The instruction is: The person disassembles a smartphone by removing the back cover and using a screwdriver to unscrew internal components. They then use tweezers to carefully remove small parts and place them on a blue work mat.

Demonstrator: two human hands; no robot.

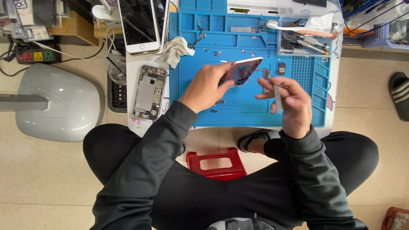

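Lap: dark sleeves and trousers fill the bottom of the frame, nearest the camera, with a red stool (pixel 217 163) between the knees.
Far left: grey rounded housing (pixel 57 102) on the floor, power strip (pixel 36 55) above it.
Left of mat: opened phone chassis (pixel 149 91), white phone (pixel 137 25) at upper centre-left.
Mat: blue work mat (pixel 251 108) at upper centre.
Left hand (pixel 204 87): fingers closed around a tilted pink-edged phone body (pixel 243 70), lifted over the mat's middle.
Right hand (pixel 289 104): pinching a thin grey tool (pixel 277 98), just right of the phone body.
Upper right: clear tray (pixel 304 40) holding a toothbrush (pixel 298 30).
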